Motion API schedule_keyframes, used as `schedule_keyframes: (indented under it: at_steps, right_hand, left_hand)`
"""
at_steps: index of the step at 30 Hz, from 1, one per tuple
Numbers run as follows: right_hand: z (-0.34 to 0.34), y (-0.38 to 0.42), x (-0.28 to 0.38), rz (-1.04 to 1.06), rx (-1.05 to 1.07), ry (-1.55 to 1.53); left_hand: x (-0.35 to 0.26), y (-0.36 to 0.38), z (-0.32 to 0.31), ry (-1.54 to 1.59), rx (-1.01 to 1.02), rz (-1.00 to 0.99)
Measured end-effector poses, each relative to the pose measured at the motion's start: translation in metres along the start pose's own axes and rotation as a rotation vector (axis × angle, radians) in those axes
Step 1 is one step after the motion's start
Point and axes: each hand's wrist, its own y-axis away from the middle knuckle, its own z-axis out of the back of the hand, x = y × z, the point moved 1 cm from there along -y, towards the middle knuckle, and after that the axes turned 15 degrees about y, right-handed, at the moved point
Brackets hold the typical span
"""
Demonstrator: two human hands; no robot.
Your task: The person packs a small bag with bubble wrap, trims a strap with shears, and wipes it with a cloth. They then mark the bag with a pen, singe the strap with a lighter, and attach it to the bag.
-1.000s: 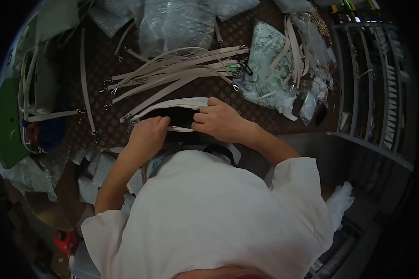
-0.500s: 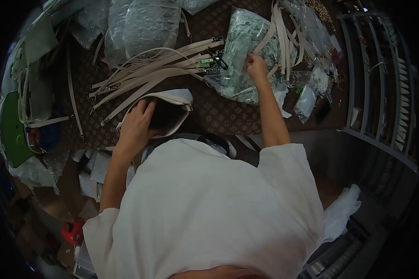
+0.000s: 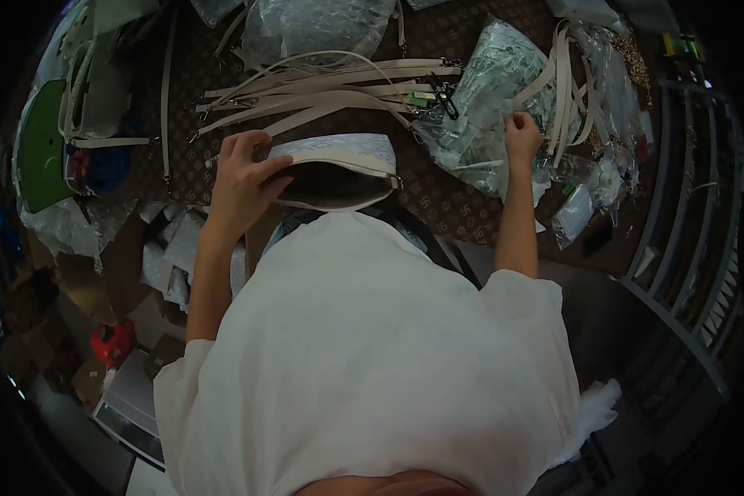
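A pale handbag (image 3: pixel 376 149) with a zipped top lies at the table's near edge, its mouth gaping toward me and its inside dark. My left hand (image 3: pixel 246 178) is closed on the left end of that mouth, fingers over the rim. Off to the right, my right hand (image 3: pixel 522 136) has its fingers pinched together over a clear plastic bag (image 3: pixel 496 83) filled with pale green pieces. Whatever those fingertips hold is too small to make out. Beige straps (image 3: pixel 322 91) with metal clasps lie in a bundle beyond the handbag.
More beige straps (image 3: pixel 564 99) hang over the plastic at the right, near gold chain (image 3: pixel 631 70). A metal rack (image 3: pixel 678 198) borders the table's right side. Clear wrapping (image 3: pixel 318 29) sits at the back, a green panel (image 3: pixel 41 149) at the left.
The view has shifted, so the table things appear farther right. My left hand has moved from inside the handbag's mouth to its left rim. My right hand stays over the plastic bag, fingers more curled.
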Motion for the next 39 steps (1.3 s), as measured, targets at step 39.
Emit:
schedule_keyframes:
  at_steps: [39]
  right_hand:
    - [0.022,-0.012,0.319,1.203,0.136,-0.446]
  left_hand:
    - [0.054,-0.035,0.059,0.324,-0.345,0.029]
